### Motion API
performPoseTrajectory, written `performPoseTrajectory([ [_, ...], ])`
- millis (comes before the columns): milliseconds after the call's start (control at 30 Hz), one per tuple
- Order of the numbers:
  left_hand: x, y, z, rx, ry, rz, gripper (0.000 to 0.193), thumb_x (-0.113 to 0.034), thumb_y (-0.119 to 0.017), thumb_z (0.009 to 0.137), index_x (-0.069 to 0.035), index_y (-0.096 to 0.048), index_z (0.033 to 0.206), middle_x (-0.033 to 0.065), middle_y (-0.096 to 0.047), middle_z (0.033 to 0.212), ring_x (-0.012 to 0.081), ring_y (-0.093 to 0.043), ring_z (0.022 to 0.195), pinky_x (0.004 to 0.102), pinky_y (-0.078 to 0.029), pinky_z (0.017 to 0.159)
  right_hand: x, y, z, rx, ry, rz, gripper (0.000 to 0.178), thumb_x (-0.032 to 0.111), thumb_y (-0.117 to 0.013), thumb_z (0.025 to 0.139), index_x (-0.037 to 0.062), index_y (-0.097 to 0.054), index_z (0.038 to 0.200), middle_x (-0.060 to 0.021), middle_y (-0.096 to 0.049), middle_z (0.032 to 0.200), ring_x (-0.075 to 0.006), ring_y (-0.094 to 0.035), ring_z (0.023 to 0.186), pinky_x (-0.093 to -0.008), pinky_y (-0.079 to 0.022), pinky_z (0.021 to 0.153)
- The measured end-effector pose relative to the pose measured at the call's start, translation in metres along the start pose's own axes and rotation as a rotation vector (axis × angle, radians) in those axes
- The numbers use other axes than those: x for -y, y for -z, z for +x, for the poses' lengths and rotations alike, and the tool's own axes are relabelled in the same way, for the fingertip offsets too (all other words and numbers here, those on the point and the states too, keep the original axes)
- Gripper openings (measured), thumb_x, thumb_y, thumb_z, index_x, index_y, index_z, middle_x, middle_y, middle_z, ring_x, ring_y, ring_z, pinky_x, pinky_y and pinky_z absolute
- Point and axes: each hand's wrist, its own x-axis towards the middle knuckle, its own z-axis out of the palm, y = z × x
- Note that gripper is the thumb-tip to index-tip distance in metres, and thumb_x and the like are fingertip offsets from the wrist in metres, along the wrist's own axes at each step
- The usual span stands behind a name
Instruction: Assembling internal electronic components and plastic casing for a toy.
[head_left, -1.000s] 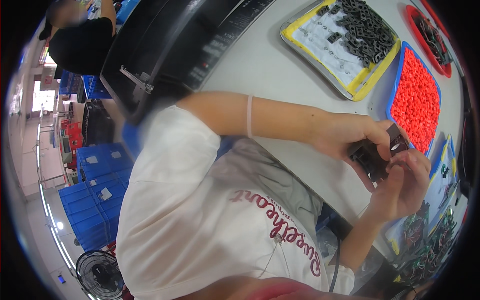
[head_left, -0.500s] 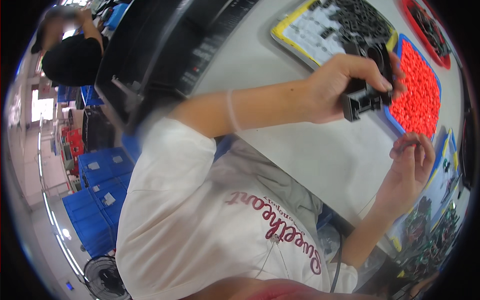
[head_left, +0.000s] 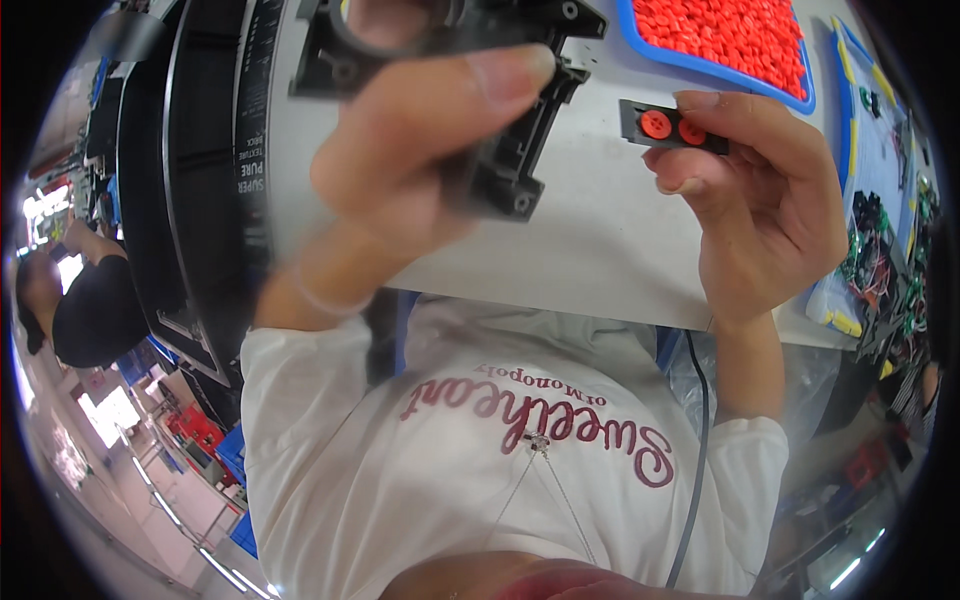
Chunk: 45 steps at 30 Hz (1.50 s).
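My left hand (head_left: 400,160) is wrapped round a black plastic housing (head_left: 515,165) with a round opening and screw holes, held up close and partly blurred. Its thumb lies across the top and its other fingers are mostly hidden. To the right, my right hand (head_left: 775,205) pinches a small dark strip (head_left: 632,124) between thumb and fingers. Two round red buttons (head_left: 656,125) sit in that strip, the second partly covered by a finger. The strip and the housing are apart. Just beyond my right hand is a blue tray (head_left: 715,79) full of loose red buttons (head_left: 725,35).
A blue and yellow tray (head_left: 848,130) with small dark parts and wires stands on the right. Black boxes or panels (head_left: 205,170) line the left. A person in dark clothing (head_left: 95,315) is at far left. A dark cable (head_left: 698,480) hangs over my front.
My view has turned. The housing in my left hand is now nearer and left of the button tray. My right hand has come away from the tray's edge, and the strip with red buttons now shows.
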Motion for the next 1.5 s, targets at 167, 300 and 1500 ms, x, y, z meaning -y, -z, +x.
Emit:
performPoseTrajectory([
  [167, 0.007, -0.034, 0.002, 0.170, -0.092, 0.243, 0.061, -0.022, -0.057, 0.072, -0.007, -0.038, 0.128, 0.0105, -0.044, 0.114, 0.0297, -0.042, 0.115, 0.0459, -0.026, 0.106, 0.005, 0.008, -0.004, 0.082, 0.082, -0.111, 0.028, -0.006, -0.068, 0.076, -0.0108, -0.054, 0.100, -0.0204, -0.062, 0.093, -0.0206, -0.065, 0.074, -0.0284, -0.055, 0.067],
  [300, 0.008, -0.058, 0.006, -0.167, 0.036, 0.247, 0.067, -0.014, -0.072, 0.061, -0.008, -0.043, 0.121, 0.0092, -0.055, 0.090, 0.0274, -0.057, 0.099, 0.0410, -0.040, 0.099, -0.005, 0.005, -0.004, 0.121, 0.170, -0.319, 0.029, -0.009, -0.071, 0.069, -0.0098, -0.059, 0.095, -0.0195, -0.063, 0.084, -0.0202, -0.065, 0.070, -0.0258, -0.054, 0.061],
  [1500, 0.010, -0.045, -0.001, -0.061, 0.187, 0.279, 0.053, -0.020, -0.070, 0.064, -0.005, -0.047, 0.110, 0.0101, -0.053, 0.093, 0.0264, -0.053, 0.098, 0.0384, -0.041, 0.093, 0.020, 0.003, 0.010, 0.182, 0.305, -0.581, 0.035, -0.001, -0.076, 0.053, -0.0090, -0.062, 0.084, -0.0162, -0.061, 0.070, -0.0215, -0.060, 0.057, -0.0249, -0.048, 0.048],
])
